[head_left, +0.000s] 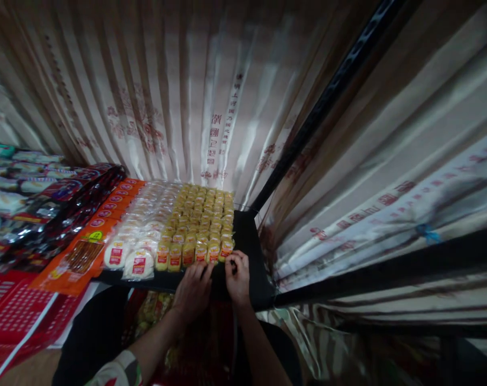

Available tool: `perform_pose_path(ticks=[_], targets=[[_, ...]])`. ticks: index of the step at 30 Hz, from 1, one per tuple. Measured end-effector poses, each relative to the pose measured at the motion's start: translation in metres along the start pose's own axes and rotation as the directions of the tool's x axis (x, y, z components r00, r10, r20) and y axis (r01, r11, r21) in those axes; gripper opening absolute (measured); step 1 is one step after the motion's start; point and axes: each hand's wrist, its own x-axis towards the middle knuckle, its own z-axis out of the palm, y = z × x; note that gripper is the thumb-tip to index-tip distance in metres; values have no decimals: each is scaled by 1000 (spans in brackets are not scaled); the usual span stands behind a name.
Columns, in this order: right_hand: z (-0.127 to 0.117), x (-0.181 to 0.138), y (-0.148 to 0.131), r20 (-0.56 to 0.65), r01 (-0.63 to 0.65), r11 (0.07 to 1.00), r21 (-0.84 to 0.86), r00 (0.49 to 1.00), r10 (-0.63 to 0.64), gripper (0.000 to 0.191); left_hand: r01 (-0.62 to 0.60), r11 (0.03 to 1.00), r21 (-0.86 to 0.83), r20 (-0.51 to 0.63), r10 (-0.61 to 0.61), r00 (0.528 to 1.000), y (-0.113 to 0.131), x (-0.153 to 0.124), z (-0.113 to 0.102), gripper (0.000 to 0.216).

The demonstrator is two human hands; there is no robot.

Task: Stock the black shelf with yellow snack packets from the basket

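Yellow packets point(201, 230) cover part of a black shelf point(247, 236); left hand point(195, 289) and right hand point(238, 279) touch their near edge, each grip's hold unclear.

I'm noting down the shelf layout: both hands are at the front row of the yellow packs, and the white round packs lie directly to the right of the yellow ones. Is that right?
Not quite: the white round packs lie directly to the left of the yellow packs, as the head view shows. The left hand and right hand are indeed at the front row.
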Motion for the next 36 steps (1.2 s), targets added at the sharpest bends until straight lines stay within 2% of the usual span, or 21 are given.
perform_pose_path(ticks=[4,11,17,24,29,33,36], targets=[[-2,0,2,-34,50,999,-13,998,-50,13,-13,1000,-24,-23,12,1000,0,-1,-1,42],[-1,0,0,-46,95,995,-10,994,-96,15,-76,996,-39,-135,70,988,-3,-1,-3,40],[-2,1,4,-84,69,997,19,994,-68,16,-99,994,-55,-161,89,983,-4,-5,-7,40],[-1,0,8,-66,-102,985,140,991,112,18,-323,946,1,-91,322,942,14,8,5,40],[-9,6,9,20,-268,904,333,961,277,23,-320,945,62,-15,321,947,14,26,11,43],[-13,40,12,36,-371,823,430,918,395,42,-316,948,44,103,310,945,11,28,9,47],[-6,69,13,85,-442,736,513,879,469,51,-284,958,44,165,273,948,13,27,10,52]])
